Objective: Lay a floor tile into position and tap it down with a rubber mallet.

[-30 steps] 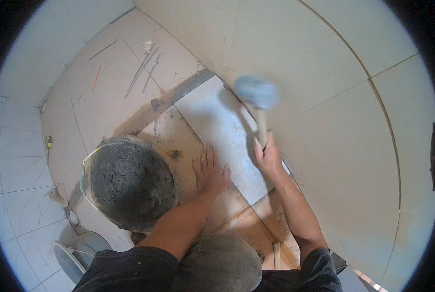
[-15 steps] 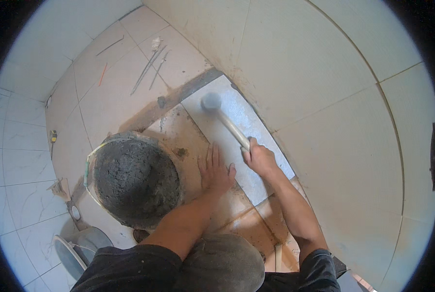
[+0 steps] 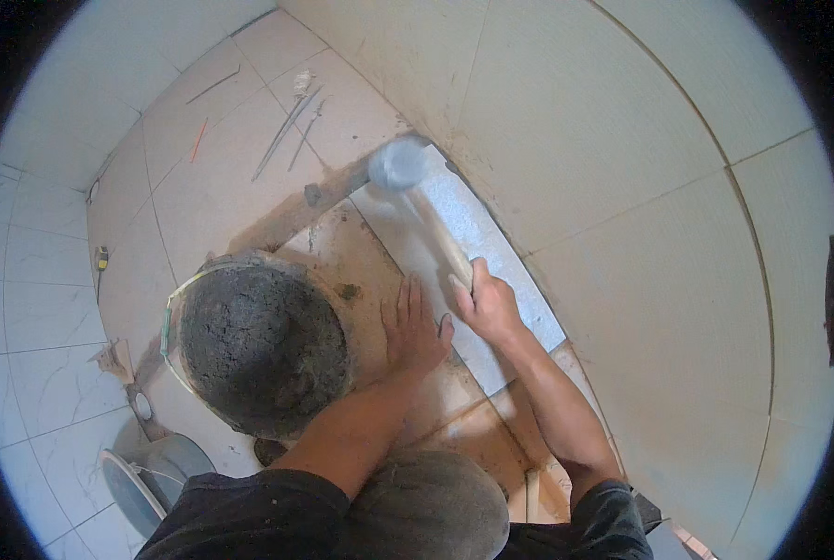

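Note:
My right hand [image 3: 489, 303] is closed round the pale handle of a mallet [image 3: 447, 238]. Its grey head [image 3: 397, 164], smeared by motion, is over the far end of a light grey tile [image 3: 501, 271] beside the wall; whether it touches the tile I cannot tell. My left hand [image 3: 417, 322] lies flat with fingers spread, on the brownish tile [image 3: 342, 245] to the left and close to the seam with the grey one. Left of that hand stands a bucket heaped with dark wet mortar [image 3: 263, 345], a pale greenish handle [image 3: 167, 327] round its side.
Thin rods [image 3: 286, 131] and an orange stick [image 3: 198, 140] lie on the far floor tiles. A tape measure [image 3: 101, 259] rests by the left wall. A grey bucket [image 3: 169, 467] lies tipped at lower left. The tiled wall [image 3: 641, 243] bounds the right side.
The mallet's head has risen and shifted slightly left, looking larger and more blurred. My right hand has moved a little left with it. My left hand stays put.

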### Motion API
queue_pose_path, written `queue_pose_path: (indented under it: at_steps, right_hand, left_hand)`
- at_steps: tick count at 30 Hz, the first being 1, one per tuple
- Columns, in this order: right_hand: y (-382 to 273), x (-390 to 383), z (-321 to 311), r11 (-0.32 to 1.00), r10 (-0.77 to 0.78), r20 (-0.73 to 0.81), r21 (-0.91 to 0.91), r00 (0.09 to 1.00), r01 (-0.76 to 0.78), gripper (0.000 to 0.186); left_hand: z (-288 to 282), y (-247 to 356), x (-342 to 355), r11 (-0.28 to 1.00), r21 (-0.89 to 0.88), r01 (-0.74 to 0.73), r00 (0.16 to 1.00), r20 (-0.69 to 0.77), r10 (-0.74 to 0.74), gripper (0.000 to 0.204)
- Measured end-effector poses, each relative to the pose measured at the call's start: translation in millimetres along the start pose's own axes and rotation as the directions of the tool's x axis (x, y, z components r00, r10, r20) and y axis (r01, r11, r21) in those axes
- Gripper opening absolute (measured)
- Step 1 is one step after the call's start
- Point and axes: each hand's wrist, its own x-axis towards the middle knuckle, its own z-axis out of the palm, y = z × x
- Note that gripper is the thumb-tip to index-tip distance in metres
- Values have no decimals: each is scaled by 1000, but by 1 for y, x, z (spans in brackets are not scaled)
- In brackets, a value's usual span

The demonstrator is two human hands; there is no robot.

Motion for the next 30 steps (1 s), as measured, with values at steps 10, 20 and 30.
queue_pose_path:
  at_steps: [10,20,30]
  right_hand:
    - [29,10,10,962,128,154,-259,980,-85,38]
    - [-5,14,1,978,-34,-191,194,981,72,36]
    - [-23,12,-12,989,-39,-150,133,988,59,37]
  left_hand:
    - [-2,9,-1,1000,-8,-22,1000,5,22,85]
    - [-2,7,-1,1000,-9,-6,1000,-19,6,85]
    - [1,2,-2,1000,-11,-1,1000,-23,0,85]
